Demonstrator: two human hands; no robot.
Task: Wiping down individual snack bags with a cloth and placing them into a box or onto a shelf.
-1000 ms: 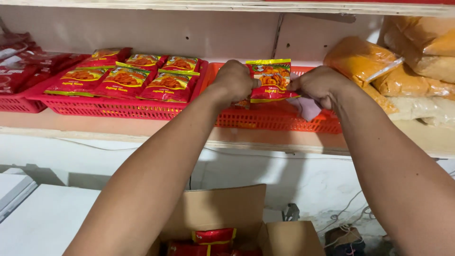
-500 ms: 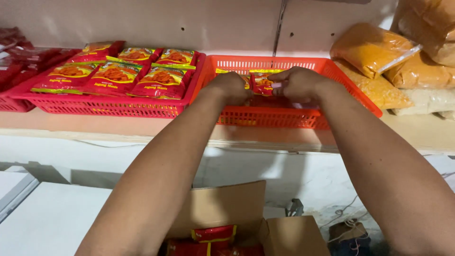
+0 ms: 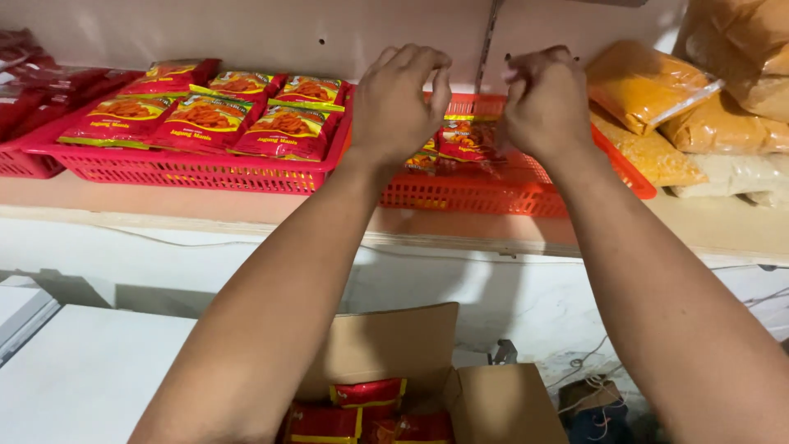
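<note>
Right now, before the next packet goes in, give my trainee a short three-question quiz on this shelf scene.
1. True or false: the left hand and right hand are both raised above the orange basket.
2. Which lies right of the orange basket: A) yellow powder bags, B) glass bottles, C) folded towels?
3. Fill in: more red packets sit below the shelf in an open cardboard ____.

Key
1. True; neither hand shows a packet in its grip, and red snack packets lie in the basket beneath.
2. A.
3. Box.
</note>
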